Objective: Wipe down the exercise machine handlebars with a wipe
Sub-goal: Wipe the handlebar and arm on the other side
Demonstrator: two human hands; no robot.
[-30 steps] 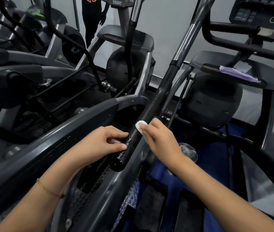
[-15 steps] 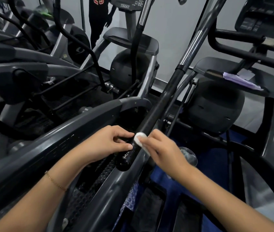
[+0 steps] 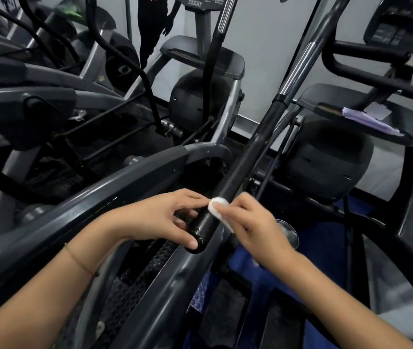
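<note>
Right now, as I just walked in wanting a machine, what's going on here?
A person is cleaning a black handlebar. Their right hand presses a small white wipe against the bar near its lower end, while the left hand holds that end steady.

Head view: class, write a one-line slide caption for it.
The right hand holds a white wipe against the black handlebar while the left hand grips its lower end.
</note>
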